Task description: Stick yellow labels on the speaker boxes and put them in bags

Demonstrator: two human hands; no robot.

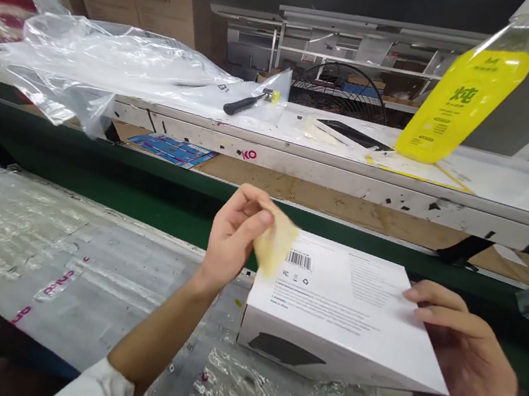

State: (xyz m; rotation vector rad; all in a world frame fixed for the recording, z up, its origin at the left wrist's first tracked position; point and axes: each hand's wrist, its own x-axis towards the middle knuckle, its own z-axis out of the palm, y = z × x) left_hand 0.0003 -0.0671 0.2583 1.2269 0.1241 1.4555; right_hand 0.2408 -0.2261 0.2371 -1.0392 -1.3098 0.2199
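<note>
Our left hand [233, 233] pinches a limp yellowish slip [276, 244] over the white box [342, 306], held tilted above the bench's [58, 245] far edge by our right hand [469, 367] clasping its right end, so we fear the slip curling or the box, gripped one-handed, slipping.

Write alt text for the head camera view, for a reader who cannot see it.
A left hand pinches a small yellowish film over the barcode corner of a white box, which the right hand grips at its right side above a plastic-wrapped bench. Behind, a shelf carries a yellow bottle and clear plastic sheeting.
</note>
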